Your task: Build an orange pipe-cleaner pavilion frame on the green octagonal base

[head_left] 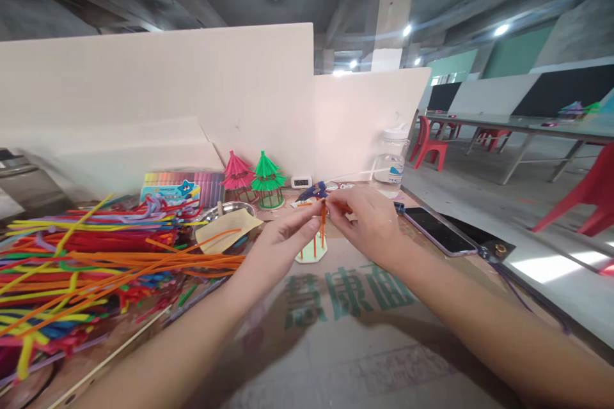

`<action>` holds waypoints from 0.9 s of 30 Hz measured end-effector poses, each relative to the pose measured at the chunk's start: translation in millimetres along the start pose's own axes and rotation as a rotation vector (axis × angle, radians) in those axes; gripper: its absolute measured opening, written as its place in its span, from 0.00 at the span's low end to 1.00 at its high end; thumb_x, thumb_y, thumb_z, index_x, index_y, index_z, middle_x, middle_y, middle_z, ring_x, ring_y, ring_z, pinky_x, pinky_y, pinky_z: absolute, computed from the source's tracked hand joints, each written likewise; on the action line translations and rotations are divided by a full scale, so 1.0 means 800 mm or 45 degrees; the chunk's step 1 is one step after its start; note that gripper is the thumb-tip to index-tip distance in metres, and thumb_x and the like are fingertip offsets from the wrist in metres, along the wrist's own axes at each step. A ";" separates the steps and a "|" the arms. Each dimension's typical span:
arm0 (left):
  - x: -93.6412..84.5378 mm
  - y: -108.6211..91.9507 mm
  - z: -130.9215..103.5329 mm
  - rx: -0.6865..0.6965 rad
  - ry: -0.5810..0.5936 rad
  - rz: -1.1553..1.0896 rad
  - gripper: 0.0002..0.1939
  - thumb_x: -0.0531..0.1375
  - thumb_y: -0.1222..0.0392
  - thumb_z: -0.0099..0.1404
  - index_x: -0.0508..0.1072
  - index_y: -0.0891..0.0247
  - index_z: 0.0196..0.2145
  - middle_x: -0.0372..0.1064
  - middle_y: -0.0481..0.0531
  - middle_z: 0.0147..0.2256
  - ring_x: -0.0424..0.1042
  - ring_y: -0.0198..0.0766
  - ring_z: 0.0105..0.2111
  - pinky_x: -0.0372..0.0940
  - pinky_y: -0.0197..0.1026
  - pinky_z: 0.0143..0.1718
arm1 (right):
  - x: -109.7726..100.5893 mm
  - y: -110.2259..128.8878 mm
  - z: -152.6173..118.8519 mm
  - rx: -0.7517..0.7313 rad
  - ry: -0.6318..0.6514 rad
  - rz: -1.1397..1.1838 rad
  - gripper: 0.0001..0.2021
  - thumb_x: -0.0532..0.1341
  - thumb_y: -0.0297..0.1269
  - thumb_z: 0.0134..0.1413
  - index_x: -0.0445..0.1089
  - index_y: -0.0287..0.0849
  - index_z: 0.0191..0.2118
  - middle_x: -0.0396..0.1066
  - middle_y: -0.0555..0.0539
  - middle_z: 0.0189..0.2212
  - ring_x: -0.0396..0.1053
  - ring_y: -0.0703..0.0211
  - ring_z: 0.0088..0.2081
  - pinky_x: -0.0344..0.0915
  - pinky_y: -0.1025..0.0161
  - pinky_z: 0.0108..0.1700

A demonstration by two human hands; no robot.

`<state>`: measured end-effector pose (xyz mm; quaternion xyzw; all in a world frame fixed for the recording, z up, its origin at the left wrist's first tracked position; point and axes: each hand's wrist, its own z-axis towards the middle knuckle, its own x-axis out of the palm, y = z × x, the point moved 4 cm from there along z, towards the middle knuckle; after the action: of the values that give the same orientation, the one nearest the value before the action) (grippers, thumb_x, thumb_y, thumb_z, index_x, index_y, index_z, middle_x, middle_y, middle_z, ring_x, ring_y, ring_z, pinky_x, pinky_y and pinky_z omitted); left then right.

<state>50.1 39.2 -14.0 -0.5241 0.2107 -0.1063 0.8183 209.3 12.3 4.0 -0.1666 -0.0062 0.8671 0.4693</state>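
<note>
The two hands meet over one small piece of work. The right hand [368,220] has a narrow grip, thumb and fingers closed on a thin orange fuzzy stem piece [341,206]. The left hand [288,230] reaches in from the opposite side, fingertips at the top of the upright orange fuzzy posts [323,230]; whether its grip is closed on them or only rests there, I cannot tell. Coming from both sides probably keeps such slender posts from leaning.

Directly below the grip, the posts stand on a pale green octagonal base [309,258], which lies flat on the cardboard-covered surface [278,364], likely so that the surface carries the weight and leaves the fingers free for the tops.

Just beyond the grip lies a dark blue glue gun [314,191], presumably placed for a short reach. Farther off, left of the grip, a pink paper-like pavilion model [236,172] and a green pavilion model [267,182] stand side by side, out of the hands' way.

Well left of the grip spreads a heap of multicoloured fuzzy stems [96,262], with loose orange ones uppermost, seemingly handy for picking. Right of the grip, a dark-screened phone [439,230] lies clear of the forearm.
</note>
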 end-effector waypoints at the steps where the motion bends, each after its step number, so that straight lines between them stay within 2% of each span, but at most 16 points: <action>1: -0.002 0.000 0.001 0.014 -0.001 0.033 0.20 0.63 0.46 0.66 0.79 0.56 0.51 0.78 0.52 0.50 0.74 0.45 0.52 0.67 0.45 0.54 | 0.001 0.002 -0.001 -0.002 0.016 0.015 0.04 0.59 0.26 0.61 0.68 0.43 0.36 0.77 0.50 0.27 0.72 0.60 0.27 0.64 0.62 0.33; 4: -0.009 0.001 0.006 0.006 0.049 0.084 0.18 0.62 0.45 0.65 0.81 0.63 0.38 0.78 0.52 0.33 0.74 0.38 0.35 0.68 0.39 0.39 | 0.004 0.011 -0.002 -0.005 0.066 0.072 0.03 0.59 0.29 0.62 0.69 0.43 0.37 0.77 0.50 0.28 0.72 0.59 0.28 0.64 0.61 0.35; 6: -0.014 0.003 0.010 -0.023 0.075 0.083 0.18 0.63 0.45 0.63 0.78 0.65 0.33 0.75 0.51 0.29 0.71 0.35 0.30 0.66 0.37 0.34 | 0.005 0.013 0.001 0.056 0.138 0.153 0.03 0.58 0.31 0.64 0.69 0.43 0.38 0.77 0.49 0.29 0.73 0.58 0.31 0.65 0.61 0.37; 8: -0.025 0.005 0.015 -0.062 0.014 0.082 0.18 0.64 0.44 0.61 0.77 0.65 0.32 0.75 0.50 0.29 0.70 0.34 0.29 0.64 0.36 0.32 | 0.004 0.001 0.004 0.241 0.224 0.246 0.04 0.58 0.35 0.66 0.69 0.43 0.40 0.77 0.47 0.33 0.74 0.58 0.35 0.66 0.61 0.39; 11: -0.048 0.003 0.022 -0.121 -0.149 0.113 0.19 0.65 0.43 0.59 0.75 0.64 0.32 0.75 0.49 0.29 0.69 0.33 0.27 0.63 0.35 0.28 | -0.004 -0.044 -0.004 0.632 0.317 0.203 0.07 0.55 0.36 0.65 0.67 0.41 0.44 0.75 0.43 0.40 0.72 0.56 0.37 0.66 0.61 0.40; 12: -0.054 0.001 0.023 -0.126 -0.181 0.113 0.19 0.66 0.42 0.58 0.75 0.64 0.31 0.75 0.49 0.29 0.69 0.33 0.26 0.62 0.35 0.27 | -0.004 -0.061 -0.013 0.725 0.422 0.121 0.09 0.55 0.35 0.63 0.66 0.40 0.46 0.75 0.41 0.41 0.72 0.56 0.37 0.65 0.61 0.39; 13: -0.059 -0.001 0.025 -0.126 -0.201 0.108 0.19 0.66 0.42 0.57 0.75 0.63 0.31 0.75 0.49 0.28 0.69 0.33 0.26 0.62 0.35 0.27 | -0.001 -0.076 -0.026 0.795 0.636 0.041 0.10 0.54 0.35 0.63 0.66 0.40 0.47 0.75 0.41 0.41 0.72 0.55 0.38 0.63 0.61 0.38; 15: -0.067 -0.005 0.026 -0.111 -0.229 0.086 0.20 0.67 0.42 0.56 0.74 0.63 0.30 0.73 0.48 0.27 0.69 0.33 0.26 0.63 0.35 0.28 | 0.010 -0.097 -0.064 0.838 1.240 -0.069 0.14 0.53 0.35 0.63 0.65 0.41 0.53 0.76 0.43 0.40 0.73 0.55 0.38 0.62 0.63 0.37; 17: -0.071 -0.006 0.027 -0.113 -0.253 0.068 0.20 0.68 0.42 0.55 0.74 0.63 0.30 0.73 0.47 0.25 0.70 0.33 0.26 0.64 0.35 0.29 | 0.014 -0.106 -0.097 0.823 1.450 -0.084 0.20 0.61 0.37 0.57 0.66 0.41 0.55 0.77 0.42 0.41 0.74 0.52 0.38 0.61 0.62 0.37; 19: -0.072 -0.005 0.027 -0.116 -0.265 0.058 0.20 0.68 0.42 0.54 0.74 0.63 0.31 0.73 0.47 0.25 0.71 0.34 0.27 0.64 0.35 0.29 | 0.018 -0.108 -0.121 0.792 1.535 -0.126 0.23 0.64 0.35 0.53 0.68 0.41 0.56 0.76 0.38 0.46 0.74 0.48 0.44 0.62 0.61 0.41; 21: -0.072 -0.005 0.028 -0.107 -0.261 0.046 0.20 0.68 0.42 0.54 0.74 0.63 0.32 0.73 0.47 0.25 0.71 0.34 0.27 0.64 0.35 0.29 | 0.024 -0.107 -0.137 0.762 1.585 -0.172 0.20 0.62 0.34 0.55 0.70 0.38 0.54 0.74 0.33 0.49 0.73 0.44 0.49 0.62 0.58 0.45; 24: -0.072 -0.006 0.028 -0.064 -0.254 0.032 0.20 0.68 0.42 0.55 0.74 0.63 0.32 0.74 0.47 0.26 0.71 0.34 0.26 0.64 0.35 0.30 | 0.032 -0.108 -0.151 0.739 1.648 -0.198 0.16 0.59 0.33 0.57 0.73 0.36 0.51 0.74 0.30 0.47 0.72 0.40 0.48 0.62 0.55 0.46; 27: -0.073 -0.008 0.027 -0.016 -0.240 0.028 0.20 0.66 0.42 0.58 0.73 0.63 0.33 0.74 0.48 0.27 0.70 0.33 0.25 0.64 0.35 0.29 | 0.037 -0.111 -0.160 0.742 1.652 -0.172 0.18 0.59 0.32 0.57 0.74 0.39 0.53 0.74 0.32 0.48 0.72 0.43 0.49 0.62 0.56 0.47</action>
<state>8.5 76.7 13.2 -0.5346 0.1393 -0.0462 0.8322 304.1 67.4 -110.8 -0.5161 0.4960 0.5285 0.4565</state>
